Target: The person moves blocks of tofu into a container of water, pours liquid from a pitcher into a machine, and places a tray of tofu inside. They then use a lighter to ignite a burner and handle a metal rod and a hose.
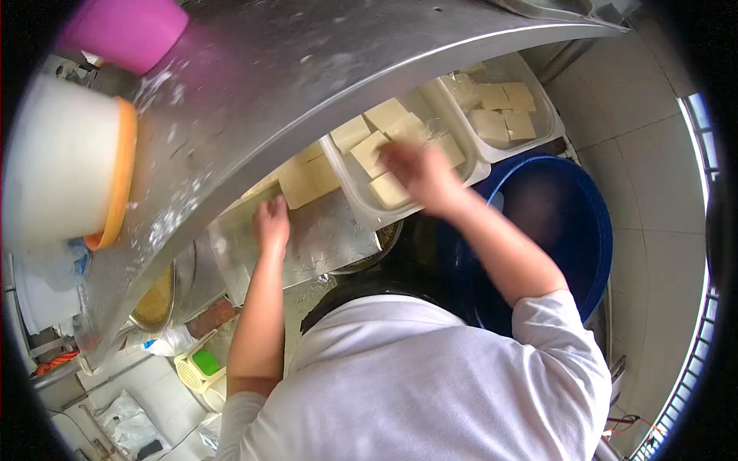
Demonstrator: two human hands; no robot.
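Observation:
White tofu blocks [310,178] lie in a row on a sheet-metal tray [327,234], partly hidden by the steel counter above. At the near edge of these blocks is my left hand [271,224], its fingers drawn together beside a thin greyish strip; I cannot tell what they grip. My right hand [423,173] is over a white plastic tub [369,213], smeared by motion, its fingertips overlapping a tofu block [370,154]. Several more blocks fill that tub, some with water around them.
Another white tub [550,123] with tofu stands further right. Beside my right arm is a large blue barrel [592,230]. The steel counter [254,84] overhangs the tubs and carries a white bucket with an orange rim [115,177] and a pink container [134,34].

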